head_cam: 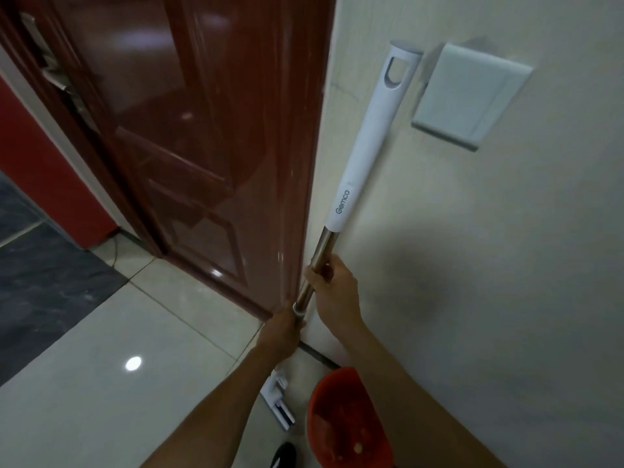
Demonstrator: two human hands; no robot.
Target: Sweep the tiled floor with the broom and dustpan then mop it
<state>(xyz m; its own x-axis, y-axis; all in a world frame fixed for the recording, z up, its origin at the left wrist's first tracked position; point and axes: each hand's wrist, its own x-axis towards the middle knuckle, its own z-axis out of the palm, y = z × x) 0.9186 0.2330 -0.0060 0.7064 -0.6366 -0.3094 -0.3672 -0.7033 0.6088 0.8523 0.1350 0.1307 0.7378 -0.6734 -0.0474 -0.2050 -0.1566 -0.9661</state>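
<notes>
A mop stands upright beside the cream wall, with a long white top grip over a metal pole. My right hand grips the metal pole just below the white grip. My left hand holds the pole lower down, at a collar joint. The white flat mop head rests on the pale tiled floor near the wall's foot. A red dustpan with a few crumbs inside sits on the floor at the bottom, partly under my right forearm.
A glossy dark red-brown door stands to the left of the mop. A white switch plate is on the wall at the upper right. Dark grey tiles lie to the far left. A black shoe tip shows at the bottom.
</notes>
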